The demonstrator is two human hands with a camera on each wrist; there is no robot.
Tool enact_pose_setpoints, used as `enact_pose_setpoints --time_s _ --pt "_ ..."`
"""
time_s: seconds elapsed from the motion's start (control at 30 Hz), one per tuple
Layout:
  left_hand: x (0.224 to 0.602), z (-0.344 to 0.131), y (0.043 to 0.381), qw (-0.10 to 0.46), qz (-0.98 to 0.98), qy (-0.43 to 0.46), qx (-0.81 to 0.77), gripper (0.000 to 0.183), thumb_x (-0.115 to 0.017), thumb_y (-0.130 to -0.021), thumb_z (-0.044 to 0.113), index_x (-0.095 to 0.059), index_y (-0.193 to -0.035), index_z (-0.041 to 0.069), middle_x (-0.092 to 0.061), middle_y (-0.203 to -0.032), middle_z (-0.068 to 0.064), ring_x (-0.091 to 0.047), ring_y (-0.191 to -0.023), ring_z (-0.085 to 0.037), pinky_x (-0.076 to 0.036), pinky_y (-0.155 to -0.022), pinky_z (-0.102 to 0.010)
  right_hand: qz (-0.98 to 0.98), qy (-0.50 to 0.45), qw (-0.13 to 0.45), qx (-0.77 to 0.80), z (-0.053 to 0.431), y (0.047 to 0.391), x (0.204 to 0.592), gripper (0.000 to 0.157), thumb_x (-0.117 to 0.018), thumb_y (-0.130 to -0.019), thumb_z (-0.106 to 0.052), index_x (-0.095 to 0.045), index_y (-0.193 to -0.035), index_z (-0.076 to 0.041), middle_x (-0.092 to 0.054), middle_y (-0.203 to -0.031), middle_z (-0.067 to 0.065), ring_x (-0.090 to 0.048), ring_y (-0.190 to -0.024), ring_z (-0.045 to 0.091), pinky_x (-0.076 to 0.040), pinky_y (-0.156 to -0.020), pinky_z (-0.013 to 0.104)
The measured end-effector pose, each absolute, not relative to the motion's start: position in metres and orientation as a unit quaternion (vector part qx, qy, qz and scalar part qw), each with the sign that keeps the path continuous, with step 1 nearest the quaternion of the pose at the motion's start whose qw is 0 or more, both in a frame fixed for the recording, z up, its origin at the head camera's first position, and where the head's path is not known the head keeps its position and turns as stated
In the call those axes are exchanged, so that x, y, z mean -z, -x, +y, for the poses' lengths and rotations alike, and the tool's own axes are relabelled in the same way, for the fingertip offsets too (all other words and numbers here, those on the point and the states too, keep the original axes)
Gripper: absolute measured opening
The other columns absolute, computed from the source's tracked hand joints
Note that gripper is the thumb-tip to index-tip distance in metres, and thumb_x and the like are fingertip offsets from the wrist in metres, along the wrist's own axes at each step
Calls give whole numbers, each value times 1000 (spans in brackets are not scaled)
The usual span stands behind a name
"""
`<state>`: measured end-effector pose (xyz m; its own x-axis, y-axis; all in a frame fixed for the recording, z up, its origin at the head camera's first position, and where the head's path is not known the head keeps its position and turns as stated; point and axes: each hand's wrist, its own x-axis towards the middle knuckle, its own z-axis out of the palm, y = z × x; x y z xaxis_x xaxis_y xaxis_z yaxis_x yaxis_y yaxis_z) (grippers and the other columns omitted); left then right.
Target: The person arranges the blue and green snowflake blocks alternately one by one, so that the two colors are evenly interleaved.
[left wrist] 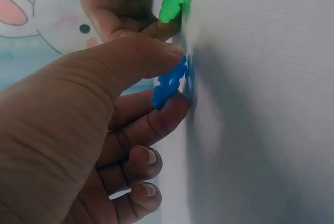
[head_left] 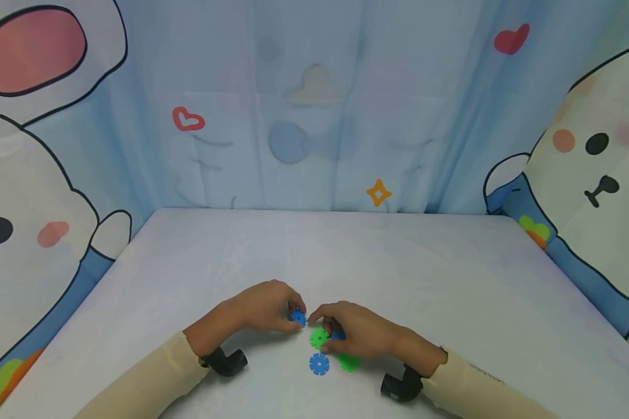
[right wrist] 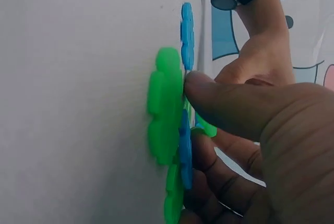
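Blue and notched, a plastic disc (head_left: 298,318) is pinched by the left hand (head_left: 269,308), a green notched plastic disc (head_left: 318,338) by the right hand (head_left: 363,331), each grip barely parted over the white table (head_left: 398,262), where nearby plastic discs (head_left: 319,364) could be nudged through crowding.

One disc (head_left: 319,364) lies on the table (head_left: 398,256), left of another disc (head_left: 349,364), with a curtain (head_left: 314,186) behind the table.

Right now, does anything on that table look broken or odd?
Nothing stands out. The left hand pinches a blue notched disc, the right hand a green disc; I see no break or spill.
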<state>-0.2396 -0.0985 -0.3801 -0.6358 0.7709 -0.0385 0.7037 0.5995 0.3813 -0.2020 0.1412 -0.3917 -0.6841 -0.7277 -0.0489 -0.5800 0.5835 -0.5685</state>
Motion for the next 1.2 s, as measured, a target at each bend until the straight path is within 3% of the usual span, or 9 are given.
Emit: enact_pose_setpoints --time_s 0.3,0.57,0.77,0.9,1.07,1.2 --pt "377 -101 240 109 888 -417 -159 25 -75 -85 32 -76 -106 16 -69 -83 17 -60 -80 1 -50 -77 -20 868 371 160 289 142 207 393 29 -77 -86 -24 -67 -113 -23 -60 -92 -16 -55 -85 3 -48 -79 21" --pt "378 -108 247 106 871 -412 -244 23 -73 -89 31 -75 -107 18 -70 -89 14 -54 -70 0 -47 -63 -19 867 360 156 307 148 212 392 30 -76 -87 -31 -67 -115 -24 -62 -96 -16 -57 -88 3 -49 -80 22" --pt "381 -114 261 81 853 -364 -364 27 -71 -91 34 -73 -112 17 -74 -101 6 -66 -89 -6 -54 -84 -28 863 354 119 342 156 233 385 30 -73 -89 -34 -69 -116 -23 -64 -91 -11 -59 -83 5 -51 -76 24" --pt "384 -115 274 49 849 -313 -424 28 -70 -92 33 -72 -115 17 -74 -103 2 -69 -99 -15 -55 -91 -37 862 336 80 371 156 255 378 32 -74 -89 -33 -69 -117 -19 -66 -92 -6 -60 -87 9 -54 -80 27" --pt "389 -114 289 19 859 -263 -439 35 -65 -94 39 -69 -123 19 -74 -108 2 -67 -108 -18 -53 -90 -40 873 296 54 385 151 282 376 36 -75 -88 -31 -69 -120 -14 -69 -100 -1 -64 -93 14 -54 -80 29" --pt "394 -114 298 14 858 -239 -455 35 -64 -96 35 -68 -126 16 -73 -113 -1 -68 -101 -20 -53 -78 -34 886 265 38 378 144 302 383 37 -74 -89 -31 -70 -122 -16 -70 -101 0 -66 -95 15 -52 -77 30"
